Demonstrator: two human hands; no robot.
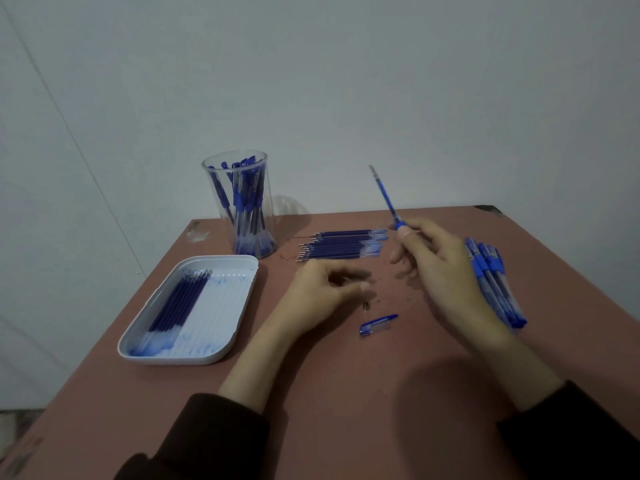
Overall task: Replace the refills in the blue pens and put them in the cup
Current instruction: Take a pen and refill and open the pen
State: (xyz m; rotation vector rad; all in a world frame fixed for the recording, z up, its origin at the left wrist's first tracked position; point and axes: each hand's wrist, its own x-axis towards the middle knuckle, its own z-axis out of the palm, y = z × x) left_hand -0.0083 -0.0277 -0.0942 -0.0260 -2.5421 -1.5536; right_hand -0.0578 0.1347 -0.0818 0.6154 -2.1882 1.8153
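The pen [397, 223] is pinched in our right hand [440, 268] above the table [346, 393], refill [382, 190] up, so our loosely curled, empty left hand [322, 292] should lift the metal tip [366, 303] and screw it on straight.

I note bare table [346, 393] near me; tray [166, 359] at left, cup [213, 174] and refill row [343, 245] beyond, pen pile [495, 282] at right bound it.
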